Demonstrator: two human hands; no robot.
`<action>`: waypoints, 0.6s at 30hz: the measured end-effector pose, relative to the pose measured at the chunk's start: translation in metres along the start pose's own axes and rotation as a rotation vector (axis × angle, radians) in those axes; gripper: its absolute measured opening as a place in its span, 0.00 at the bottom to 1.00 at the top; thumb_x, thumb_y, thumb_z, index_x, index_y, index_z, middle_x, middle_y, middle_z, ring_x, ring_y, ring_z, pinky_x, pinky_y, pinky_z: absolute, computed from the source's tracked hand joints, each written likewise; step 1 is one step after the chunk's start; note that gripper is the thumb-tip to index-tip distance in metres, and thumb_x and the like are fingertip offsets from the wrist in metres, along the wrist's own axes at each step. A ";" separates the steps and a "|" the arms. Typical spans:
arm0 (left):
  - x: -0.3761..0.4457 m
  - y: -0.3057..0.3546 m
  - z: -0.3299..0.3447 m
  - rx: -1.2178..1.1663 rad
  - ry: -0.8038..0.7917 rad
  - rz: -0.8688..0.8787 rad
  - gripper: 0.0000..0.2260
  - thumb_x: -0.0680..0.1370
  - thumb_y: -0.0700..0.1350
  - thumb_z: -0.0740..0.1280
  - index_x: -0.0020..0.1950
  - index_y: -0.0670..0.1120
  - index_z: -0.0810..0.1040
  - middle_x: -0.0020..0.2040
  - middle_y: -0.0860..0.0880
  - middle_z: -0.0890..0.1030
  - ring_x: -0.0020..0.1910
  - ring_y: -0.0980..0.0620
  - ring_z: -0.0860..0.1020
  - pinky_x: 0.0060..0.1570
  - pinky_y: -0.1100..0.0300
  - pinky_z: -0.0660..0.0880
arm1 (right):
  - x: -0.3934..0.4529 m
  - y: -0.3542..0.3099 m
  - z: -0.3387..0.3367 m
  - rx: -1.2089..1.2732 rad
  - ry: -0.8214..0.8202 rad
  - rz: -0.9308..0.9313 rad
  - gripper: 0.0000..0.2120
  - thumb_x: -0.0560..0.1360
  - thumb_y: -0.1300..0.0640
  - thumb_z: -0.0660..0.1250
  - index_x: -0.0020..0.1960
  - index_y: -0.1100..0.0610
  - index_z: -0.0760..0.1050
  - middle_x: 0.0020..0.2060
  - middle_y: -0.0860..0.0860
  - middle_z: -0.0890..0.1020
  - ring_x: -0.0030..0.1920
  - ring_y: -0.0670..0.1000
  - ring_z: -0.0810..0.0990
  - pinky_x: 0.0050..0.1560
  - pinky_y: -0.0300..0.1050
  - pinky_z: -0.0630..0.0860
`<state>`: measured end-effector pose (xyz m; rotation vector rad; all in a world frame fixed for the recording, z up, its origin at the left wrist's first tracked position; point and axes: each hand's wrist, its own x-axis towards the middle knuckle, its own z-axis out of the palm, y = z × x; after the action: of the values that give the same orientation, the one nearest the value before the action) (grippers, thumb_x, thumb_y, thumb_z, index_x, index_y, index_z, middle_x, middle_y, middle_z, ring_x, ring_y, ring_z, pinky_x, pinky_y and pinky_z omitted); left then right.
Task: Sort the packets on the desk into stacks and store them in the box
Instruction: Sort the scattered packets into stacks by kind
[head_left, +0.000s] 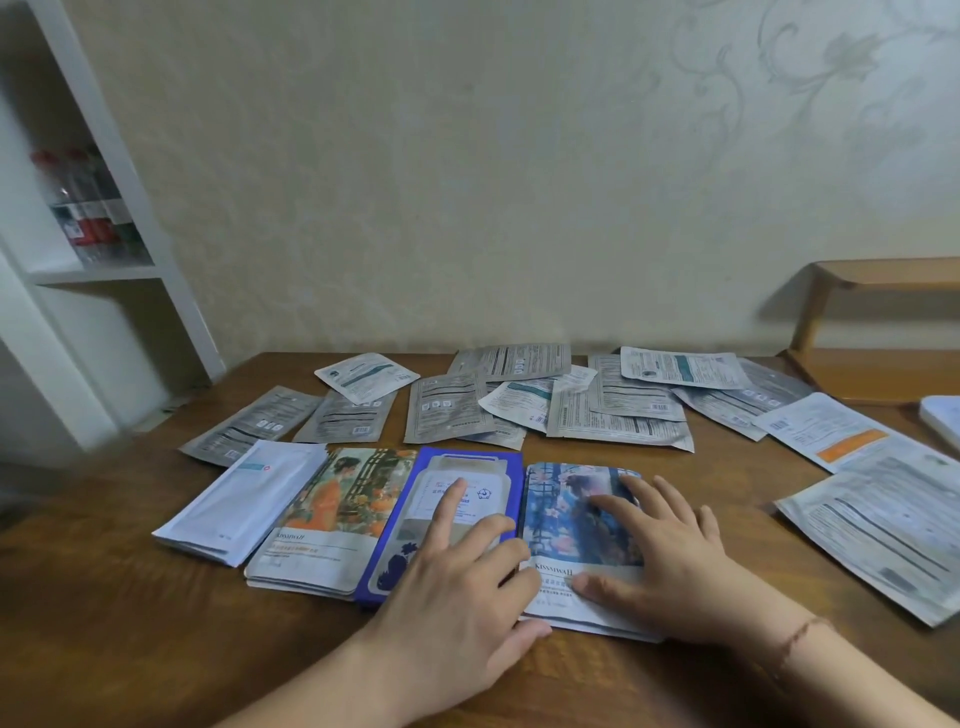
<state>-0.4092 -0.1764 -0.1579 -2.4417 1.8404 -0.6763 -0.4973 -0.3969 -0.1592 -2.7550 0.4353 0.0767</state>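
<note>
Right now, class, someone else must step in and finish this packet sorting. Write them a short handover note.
Left hand: open, fingers flat on the dark blue stack.
Right hand: open, flat on the blue floral stack.
Done: four stacks side by side at the near desk edge, the other two being the white stack and the orange-figure stack.
Left: loose silver and white packets lie scattered behind and to the right; sort them. No box is clearly in view; nothing is stored yet.
</note>
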 end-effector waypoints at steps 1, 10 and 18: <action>0.000 0.000 0.000 -0.004 0.003 0.004 0.15 0.76 0.63 0.62 0.49 0.54 0.80 0.49 0.56 0.80 0.58 0.52 0.76 0.69 0.36 0.56 | 0.000 -0.001 0.001 -0.006 0.002 -0.001 0.60 0.47 0.15 0.39 0.76 0.36 0.50 0.78 0.43 0.45 0.78 0.51 0.36 0.75 0.63 0.40; 0.002 0.000 0.000 -0.009 -0.019 -0.009 0.15 0.76 0.62 0.60 0.46 0.54 0.81 0.45 0.57 0.80 0.56 0.54 0.77 0.69 0.38 0.55 | -0.001 -0.002 0.002 -0.067 -0.008 -0.023 0.58 0.51 0.14 0.40 0.77 0.37 0.46 0.78 0.44 0.41 0.77 0.52 0.33 0.74 0.65 0.39; 0.005 -0.002 -0.005 -0.056 -0.086 -0.022 0.16 0.76 0.65 0.59 0.45 0.56 0.80 0.45 0.60 0.79 0.58 0.57 0.76 0.71 0.41 0.51 | 0.001 0.003 0.000 -0.159 -0.045 -0.099 0.53 0.58 0.19 0.27 0.78 0.43 0.33 0.77 0.47 0.32 0.75 0.48 0.28 0.74 0.59 0.32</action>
<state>-0.4076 -0.1796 -0.1510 -2.4870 1.8278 -0.5186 -0.4977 -0.4000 -0.1606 -2.9198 0.2911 0.1544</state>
